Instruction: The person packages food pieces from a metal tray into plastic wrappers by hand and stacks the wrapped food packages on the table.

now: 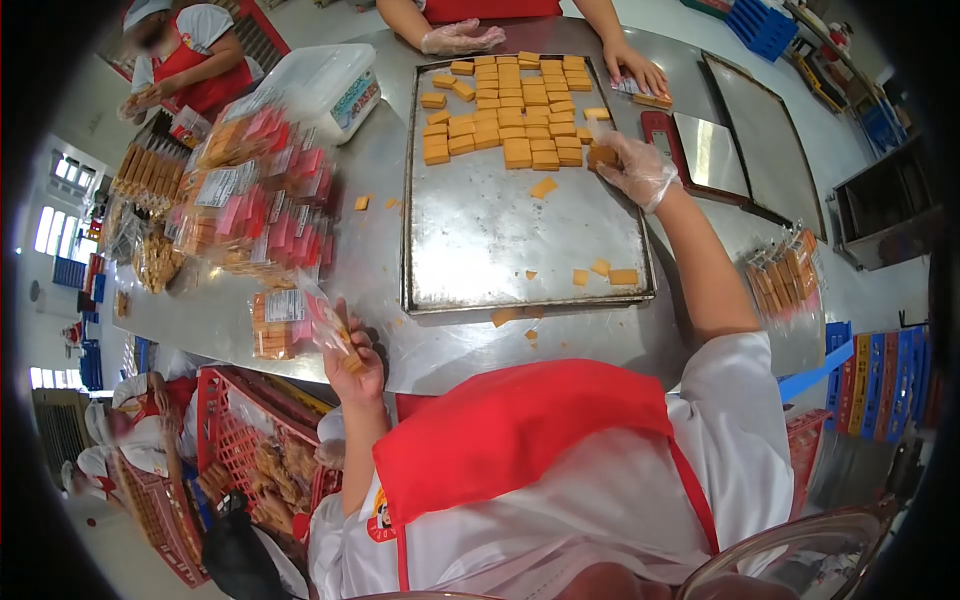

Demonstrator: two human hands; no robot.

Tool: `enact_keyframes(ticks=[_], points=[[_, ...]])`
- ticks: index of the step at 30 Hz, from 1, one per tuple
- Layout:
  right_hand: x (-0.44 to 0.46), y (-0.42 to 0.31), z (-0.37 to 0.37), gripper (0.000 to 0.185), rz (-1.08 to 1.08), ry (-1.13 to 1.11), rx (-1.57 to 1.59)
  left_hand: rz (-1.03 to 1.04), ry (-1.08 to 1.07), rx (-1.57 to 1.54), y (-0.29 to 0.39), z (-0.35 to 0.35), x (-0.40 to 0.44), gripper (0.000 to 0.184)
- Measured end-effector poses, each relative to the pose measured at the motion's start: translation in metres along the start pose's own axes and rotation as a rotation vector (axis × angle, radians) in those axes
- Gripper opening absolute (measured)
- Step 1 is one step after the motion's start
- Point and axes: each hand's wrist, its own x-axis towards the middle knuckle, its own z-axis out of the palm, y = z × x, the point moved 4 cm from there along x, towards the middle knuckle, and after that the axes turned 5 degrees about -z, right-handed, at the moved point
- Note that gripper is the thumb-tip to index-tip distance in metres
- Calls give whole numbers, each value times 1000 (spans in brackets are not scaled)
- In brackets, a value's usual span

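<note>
My right hand [642, 168], in a clear plastic glove, pinches a small stack of orange-brown biscuits [603, 156] at the right edge of a metal tray [480, 240]. Rows of rectangular biscuits [510, 115] cover the far part of that tray, with loose pieces nearer to me. Down at the left, my left hand [358, 370] is bare and closed around a clear plastic bag [328, 325] with a biscuit showing near the fingers. Beside it lies a filled, labelled biscuit pack [275, 325].
A heap of filled packs [250, 190] stands at the left, before a lidded plastic tub [318, 85]. Right of the tray are a scale [710, 152] and a second tray [765, 130]. Across the table a co-worker's hand [638, 70] touches a small pack. More packs [783, 275] lie right.
</note>
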Motion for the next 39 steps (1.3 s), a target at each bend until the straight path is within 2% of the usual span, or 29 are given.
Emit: enact_keyframes(ticks=[2,8,9,11,13,14,15,17,20,23,27,30,33,37,38,39], points=[[-4,-9,-5,35,-8,27,38,-14,1,7,-1,3,-1,59],[-4,-15,-3,40,197,-127,-124,-5,55,143,-3,-10,-5,69],[-6,-15,-4,42,219,-76,-76,-5,56,186,-3,-15,-5,71],[-9,-21,-3,49,249,29,32,-37,-266,365,-9,2,8,76],[-4,-42,-4,53,170,213,600,31,-199,621,-16,19,20,81],[-3,-57,-5,55,128,295,888,112,31,773,-22,46,24,82],[-3,-79,-10,56,128,226,1060,192,267,917,-24,66,26,83],[-6,-130,-29,58,127,88,1393,281,190,1006,-28,92,38,86],[-8,-168,-20,57,-56,36,1507,409,97,1233,-31,119,49,89],[-11,-186,-12,51,-134,-31,1452,502,91,1452,-34,130,51,90],[-23,-192,-20,53,-77,-126,1388,570,146,1599,-32,131,48,92],[-32,-193,-36,53,197,-477,1381,327,42,1424,-35,125,44,96],[-32,-196,-23,53,-53,-352,1404,298,-55,1249,-43,122,37,99],[-39,-206,-31,47,-99,-467,1286,417,115,1148,-45,135,38,99],[-41,-210,-44,46,-34,-562,1279,355,117,1147,-45,132,39,98],[-39,-210,-45,46,-124,-531,1123,294,117,1146,-44,126,41,97]])
